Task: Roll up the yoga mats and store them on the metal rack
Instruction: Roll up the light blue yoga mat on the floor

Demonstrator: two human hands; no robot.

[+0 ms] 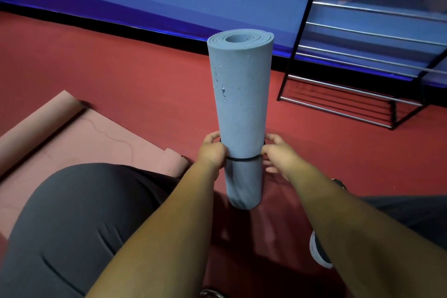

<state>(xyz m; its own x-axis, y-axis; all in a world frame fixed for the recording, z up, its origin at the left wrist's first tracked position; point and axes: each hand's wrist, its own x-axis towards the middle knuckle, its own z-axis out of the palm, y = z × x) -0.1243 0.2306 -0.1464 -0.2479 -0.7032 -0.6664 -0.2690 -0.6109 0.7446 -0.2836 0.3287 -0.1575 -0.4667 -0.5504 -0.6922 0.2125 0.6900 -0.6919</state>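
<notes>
A rolled light-blue yoga mat (242, 94) stands upright on the red floor in front of me. A thin black band (242, 158) circles it near its lower third. My left hand (212, 150) pinches the band at the roll's left side. On the right side my right hand (278, 152) pinches the same band with curled fingers. A pink yoga mat (79, 143) lies partly unrolled on the floor at the left, its far end curled up. The metal rack (362, 55) stands at the upper right against the wall.
A blue wall banner (145, 2) with a black base strip runs along the back. My knee in dark trousers (79, 225) fills the lower left. A shoe (319, 249) shows at the lower right. Red floor (145, 84) lies between the mat and the rack.
</notes>
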